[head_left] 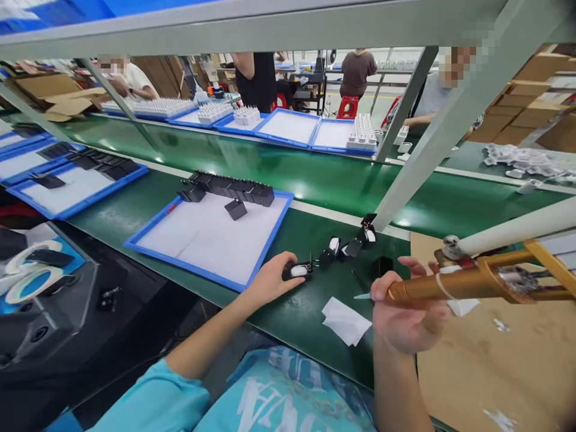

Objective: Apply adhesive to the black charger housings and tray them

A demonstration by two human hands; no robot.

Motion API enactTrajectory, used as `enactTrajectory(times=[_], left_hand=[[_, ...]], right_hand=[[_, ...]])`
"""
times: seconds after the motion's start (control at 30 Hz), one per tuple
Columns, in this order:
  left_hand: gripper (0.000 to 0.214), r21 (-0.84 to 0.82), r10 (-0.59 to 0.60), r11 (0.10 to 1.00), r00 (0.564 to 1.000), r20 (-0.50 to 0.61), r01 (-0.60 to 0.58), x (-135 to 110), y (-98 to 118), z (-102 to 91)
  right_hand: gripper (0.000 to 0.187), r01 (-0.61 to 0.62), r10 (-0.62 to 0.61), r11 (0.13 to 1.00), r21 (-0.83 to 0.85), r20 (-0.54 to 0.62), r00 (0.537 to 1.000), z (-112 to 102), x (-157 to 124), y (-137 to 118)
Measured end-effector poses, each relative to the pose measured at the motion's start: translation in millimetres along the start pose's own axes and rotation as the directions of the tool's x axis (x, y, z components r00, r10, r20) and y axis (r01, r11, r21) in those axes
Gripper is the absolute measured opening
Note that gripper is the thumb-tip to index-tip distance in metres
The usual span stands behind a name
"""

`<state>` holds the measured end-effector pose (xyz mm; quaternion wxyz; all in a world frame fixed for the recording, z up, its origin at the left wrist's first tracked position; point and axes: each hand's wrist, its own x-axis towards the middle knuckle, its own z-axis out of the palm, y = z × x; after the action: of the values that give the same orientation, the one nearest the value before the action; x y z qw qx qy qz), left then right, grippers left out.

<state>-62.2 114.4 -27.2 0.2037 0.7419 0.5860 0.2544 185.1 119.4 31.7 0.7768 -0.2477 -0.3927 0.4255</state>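
Observation:
At the front of the green bench my left hand (274, 279) has its fingers and thumb closed around a small black housing (297, 272) with a white oval part in it. My right hand (407, 318) grips the front end of a gold-coloured cylindrical tool (454, 287). A pale blue pointed tip (362, 296) sticks out to the left past its fingertips, toward the housing. Several similar black housings with white ovals, such as this black housing (333, 247), stand in a line beyond my left hand. A folded white paper (346, 321) lies between my hands.
A blue-rimmed tray (198, 243) with a row of black boxes (234, 189) stands to the left. Cardboard (490, 354) covers the right side. A slanted metal post (418, 156) and an overhead beam (270, 27) frame the bench. People work beyond the green conveyor (279, 171).

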Motion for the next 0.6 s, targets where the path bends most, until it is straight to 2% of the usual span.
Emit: enactTrajectory(times=[0.07, 0.13, 0.17, 0.23, 0.33, 0.43, 0.53, 0.6], left_hand=[[0.049, 0.044, 0.186, 0.982, 0.977, -0.1, -0.183, -7, 6, 8.4], [0.052, 0.162, 0.37, 0.922, 0.923, -0.101, -0.352, -5, 14, 12.6], [0.051, 0.21, 0.421, 0.892, 0.904, -0.07, -0.4, -2, 17, 13.4], [0.05, 0.228, 0.432, 0.882, 0.901, -0.041, -0.412, 3, 20, 13.6], [0.045, 0.093, 0.32, 0.946, 0.939, -0.128, -0.31, 4, 16, 14.4], [0.042, -0.063, 0.124, 0.988, 0.975, -0.182, -0.138, -3, 6, 17.5], [0.039, -0.122, -0.062, 0.991, 0.994, -0.095, 0.05, -7, 3, 20.2], [0.037, -0.171, -0.168, 0.972, 0.985, -0.027, 0.161, -6, 6, 20.2]], right_hand=[[0.042, 0.005, -0.005, 1.0, -0.015, 0.001, 1.0, 0, 0, 1], [0.042, 0.017, -0.017, 1.0, -0.018, 0.01, 1.0, 0, 0, 1], [0.041, 0.023, -0.023, 1.0, -0.016, 0.015, 1.0, 0, 0, 1], [0.041, 0.036, -0.036, 0.999, -0.012, 0.03, 0.999, 0, 0, 1], [0.041, 0.046, -0.045, 0.999, -0.019, 0.033, 0.998, 1, 0, 1], [0.042, 0.035, -0.034, 0.999, -0.026, 0.022, 0.999, 3, -1, 1], [0.043, 0.027, -0.026, 0.999, -0.022, 0.025, 0.999, 3, -1, 0], [0.043, 0.035, -0.034, 0.999, -0.018, 0.032, 0.999, 3, -1, 0]])
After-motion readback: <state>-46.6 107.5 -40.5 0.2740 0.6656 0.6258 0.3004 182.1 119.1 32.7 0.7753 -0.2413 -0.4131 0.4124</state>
